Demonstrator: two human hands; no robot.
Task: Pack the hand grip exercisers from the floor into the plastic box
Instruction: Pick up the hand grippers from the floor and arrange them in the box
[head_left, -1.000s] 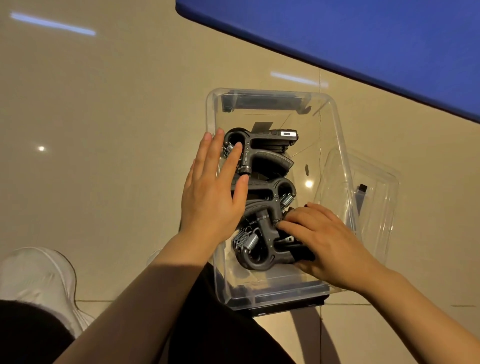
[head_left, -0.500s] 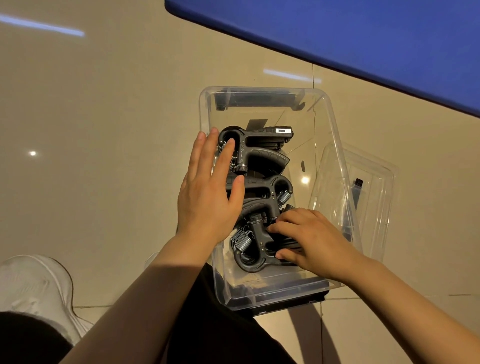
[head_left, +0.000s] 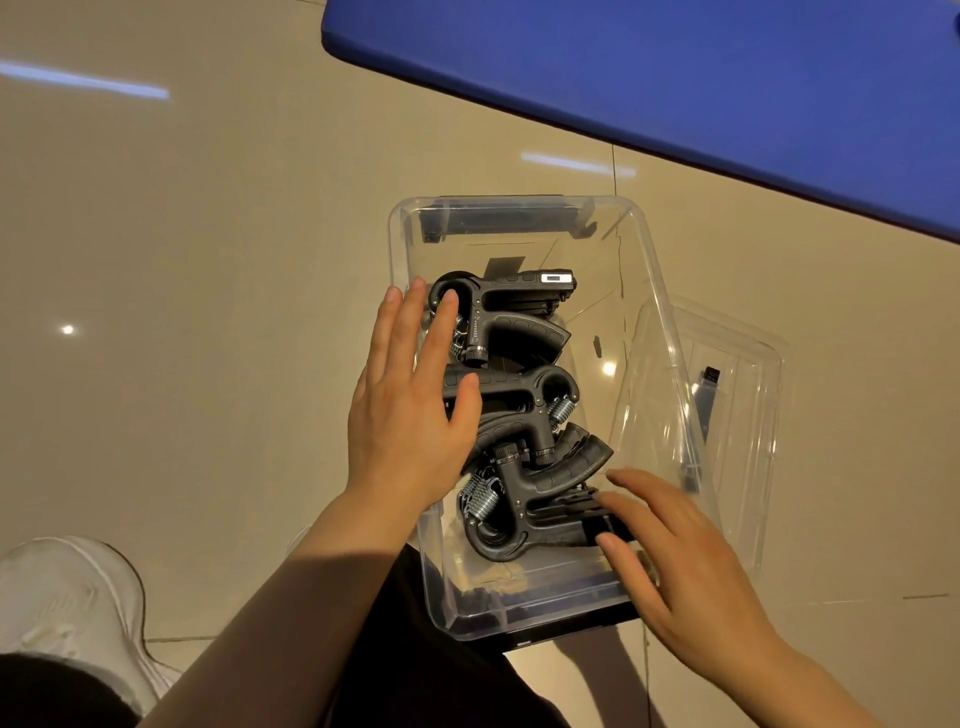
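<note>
Packing near done: your left hand (head_left: 410, 410) flat against box (head_left: 649, 291) wall, right hand (head_left: 675, 561) open over exercisers (head_left: 519, 395); loose pile may snag lid (head_left: 748, 395).

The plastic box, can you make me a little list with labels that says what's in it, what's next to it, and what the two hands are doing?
box: clear plastic box on the tiled floor, lid off
inside: black hand grip exercisers with metal springs, piled along its length
beside it: clear lid leaning at its right side
left hand: flat, fingers straight, over the box's left wall and the exercisers
right hand: fingers straight, tips at the nearest exerciser, gripping nothing
also seen: blue mat, white shoe
</note>
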